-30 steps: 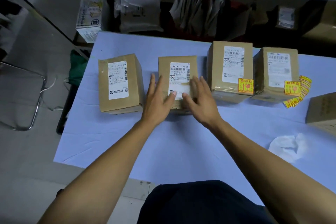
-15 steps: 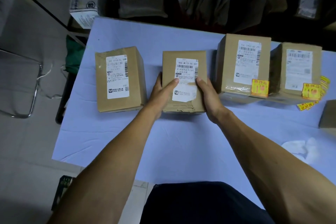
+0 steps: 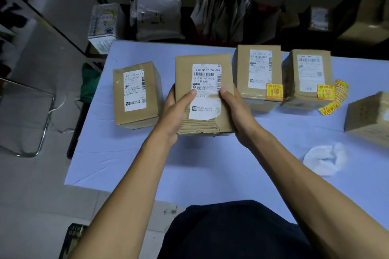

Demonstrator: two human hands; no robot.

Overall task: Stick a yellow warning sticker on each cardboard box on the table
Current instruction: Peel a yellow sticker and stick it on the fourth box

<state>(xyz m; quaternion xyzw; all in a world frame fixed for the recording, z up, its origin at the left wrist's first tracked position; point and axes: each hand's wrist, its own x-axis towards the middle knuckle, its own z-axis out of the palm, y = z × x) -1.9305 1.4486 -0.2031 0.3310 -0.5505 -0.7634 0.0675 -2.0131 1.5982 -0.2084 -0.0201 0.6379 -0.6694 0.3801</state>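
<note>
Both hands, left (image 3: 175, 109) and right (image 3: 235, 107), have lifted the middle box (image 3: 205, 92) off the desk (image 3: 210, 170), fingers curled round its sides. It needs a sticker next.

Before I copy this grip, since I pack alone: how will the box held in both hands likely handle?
The held box probably stays stiff: its faces look flat under the left hand and right hand. It seems fairly light, gripped only at the sides. The crumpled lower edge suggests weak cardboard there, so squeezing may dent it.
</note>
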